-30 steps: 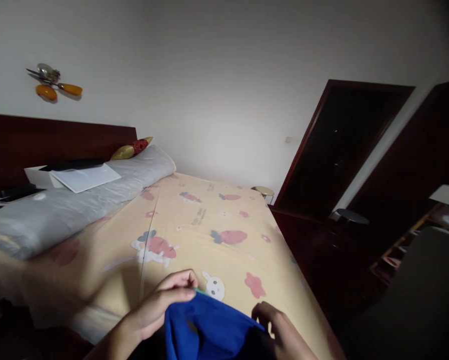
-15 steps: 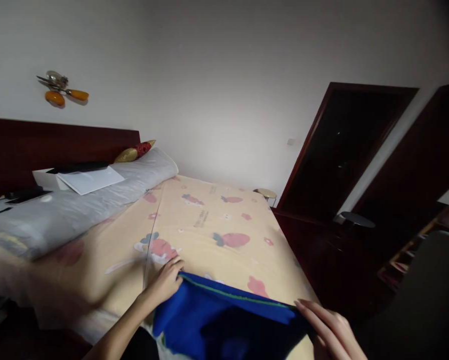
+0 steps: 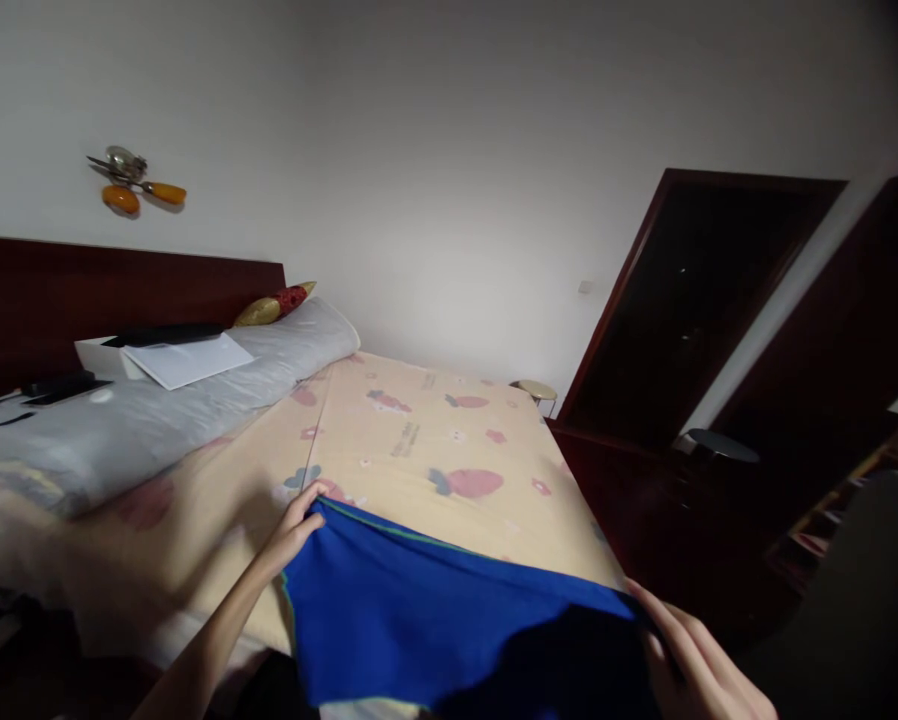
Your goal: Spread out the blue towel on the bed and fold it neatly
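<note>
A blue cloth point(image 3: 411, 610) with green stitched edging is stretched between my hands over the near end of the bed. Its far left corner is pinched in my left hand point(image 3: 299, 525), fingers closed on the hem. My right hand point(image 3: 693, 650) grips the far right corner, with the fingers on top; the thumb is hard to make out in the shade. A dark shadow covers the cloth's lower right part. Under it lies the cream bed sheet point(image 3: 434, 440), printed with pink strawberries and flowers.
A grey bolster-like roll point(image 3: 186, 420) along the headboard point(image 3: 119, 285) carries a white box point(image 3: 194, 360) and a black device with a cable point(image 3: 59, 388). Beyond the bed's right edge are a round stool point(image 3: 537, 389), a dark round-topped stool point(image 3: 723, 446) and a dark door point(image 3: 689, 310).
My hands have moved apart, the left one further left and away, the right one slightly right. Between them the blue cloth is spread wider and tauter, and more of it shows.
</note>
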`<state>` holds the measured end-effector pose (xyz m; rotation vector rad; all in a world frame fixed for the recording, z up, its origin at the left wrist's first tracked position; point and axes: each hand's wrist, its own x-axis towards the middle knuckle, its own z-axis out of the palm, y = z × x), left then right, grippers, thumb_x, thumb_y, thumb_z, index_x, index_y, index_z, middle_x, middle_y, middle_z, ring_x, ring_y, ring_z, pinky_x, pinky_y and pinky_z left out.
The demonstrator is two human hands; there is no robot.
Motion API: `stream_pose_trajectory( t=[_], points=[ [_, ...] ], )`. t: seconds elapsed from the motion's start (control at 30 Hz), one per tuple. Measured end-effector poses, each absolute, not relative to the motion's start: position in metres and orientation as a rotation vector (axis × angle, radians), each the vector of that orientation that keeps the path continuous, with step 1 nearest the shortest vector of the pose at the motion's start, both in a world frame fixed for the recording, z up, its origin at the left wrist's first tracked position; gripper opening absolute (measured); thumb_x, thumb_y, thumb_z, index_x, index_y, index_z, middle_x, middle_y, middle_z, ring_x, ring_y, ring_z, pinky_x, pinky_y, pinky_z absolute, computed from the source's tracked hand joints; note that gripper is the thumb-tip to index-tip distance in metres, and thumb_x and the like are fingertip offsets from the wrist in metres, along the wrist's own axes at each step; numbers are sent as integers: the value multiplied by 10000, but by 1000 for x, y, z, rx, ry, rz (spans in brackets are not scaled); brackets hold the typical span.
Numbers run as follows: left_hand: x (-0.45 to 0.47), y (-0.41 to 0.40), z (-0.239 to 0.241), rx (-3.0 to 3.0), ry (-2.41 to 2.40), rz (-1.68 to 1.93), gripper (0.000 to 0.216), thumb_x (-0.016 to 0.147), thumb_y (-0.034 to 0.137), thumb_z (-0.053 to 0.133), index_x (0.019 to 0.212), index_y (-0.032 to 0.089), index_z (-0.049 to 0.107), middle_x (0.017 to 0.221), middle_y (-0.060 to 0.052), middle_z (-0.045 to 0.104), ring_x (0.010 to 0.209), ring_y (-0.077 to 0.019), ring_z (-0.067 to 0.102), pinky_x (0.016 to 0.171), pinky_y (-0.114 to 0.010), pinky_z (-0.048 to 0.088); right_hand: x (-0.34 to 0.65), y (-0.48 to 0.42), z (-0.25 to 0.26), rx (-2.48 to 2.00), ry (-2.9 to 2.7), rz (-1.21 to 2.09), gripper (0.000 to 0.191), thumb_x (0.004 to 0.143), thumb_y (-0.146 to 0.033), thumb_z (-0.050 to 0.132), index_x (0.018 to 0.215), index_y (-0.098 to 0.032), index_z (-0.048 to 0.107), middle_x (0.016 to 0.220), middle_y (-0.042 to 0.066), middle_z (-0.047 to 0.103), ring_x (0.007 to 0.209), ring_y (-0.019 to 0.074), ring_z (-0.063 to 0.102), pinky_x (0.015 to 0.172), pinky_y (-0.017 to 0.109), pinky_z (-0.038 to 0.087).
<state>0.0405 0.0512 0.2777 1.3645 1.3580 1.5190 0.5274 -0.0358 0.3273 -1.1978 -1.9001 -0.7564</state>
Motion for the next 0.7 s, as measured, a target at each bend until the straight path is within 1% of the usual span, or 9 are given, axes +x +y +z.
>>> stream_pose_trajectory(
  t=[0.07, 0.13, 0.23, 0.33, 0.43, 0.5, 0.57, 0.63, 0.7],
  points=[
    [34, 43, 300, 1438, 1367, 1628, 155, 608, 232, 651, 757, 251, 610, 738, 34, 596, 795, -204, 548, 782, -266, 417, 529, -29, 325, -1267, -1899, -757, 421, 898, -261, 529, 1319, -270, 533, 944, 23, 692, 748, 134, 680, 628, 205, 520],
    [31, 35, 320, 1482, 1412, 1763, 117, 642, 264, 653, 739, 246, 589, 719, 39, 577, 760, -184, 542, 752, -254, 418, 529, -23, 323, -1304, -1932, -715, 363, 913, -302, 491, 1264, -272, 579, 919, 24, 679, 717, 123, 676, 570, 183, 508],
    [25, 26, 337, 1448, 1428, 1892, 158, 677, 319, 667, 784, 234, 587, 757, 31, 589, 766, -168, 556, 736, -242, 424, 526, -18, 323, -1272, -2007, -551, 326, 916, -321, 451, 1192, -289, 621, 932, 39, 662, 763, 129, 682, 614, 173, 524],
    [16, 22, 341, 1414, 1405, 1968, 219, 701, 358, 679, 850, 225, 587, 805, 19, 603, 794, -162, 573, 737, -237, 431, 526, -16, 322, -1284, -2113, -230, 253, 873, -305, 492, 1077, -281, 640, 922, 40, 643, 778, 130, 672, 653, 175, 526],
    [9, 22, 339, 1403, 1422, 2007, 250, 684, 376, 695, 854, 220, 599, 836, 3, 628, 834, -179, 592, 758, -255, 446, 526, -16, 319, -1434, -2183, 99, 161, 777, -202, 532, 907, -260, 608, 870, 15, 623, 727, 123, 633, 649, 189, 503],
    [8, 22, 339, 1369, 1431, 1998, 258, 648, 384, 711, 822, 220, 613, 827, -2, 647, 839, -194, 603, 771, -275, 455, 526, -16, 316, -1567, -2216, 245, 138, 688, -137, 534, 772, -247, 550, 753, -25, 588, 647, 110, 572, 597, 192, 455],
    [7, 20, 340, 1286, 1436, 1998, 257, 602, 383, 723, 775, 222, 620, 785, 6, 654, 803, -198, 606, 746, -284, 460, 524, -17, 316, -1655, -2251, 342, 140, 626, -127, 542, 656, -237, 460, 632, -57, 518, 579, 102, 487, 539, 200, 385],
    [5, 16, 342, 1186, 1432, 1994, 248, 568, 379, 721, 734, 225, 620, 735, 18, 650, 751, -194, 598, 694, -285, 460, 523, -21, 319, -1648, -2257, 427, 176, 612, -154, 562, 614, -234, 406, 603, -61, 489, 575, 104, 443, 534, 214, 356],
    [-1, 10, 344, 1101, 1387, 1991, 241, 549, 379, 714, 714, 232, 618, 707, 31, 641, 731, -190, 585, 666, -285, 460, 525, -28, 326, -1573, -2226, 523, 166, 621, -192, 581, 626, -231, 420, 641, -50, 514, 612, 114, 453, 574, 220, 381]
  ],
)
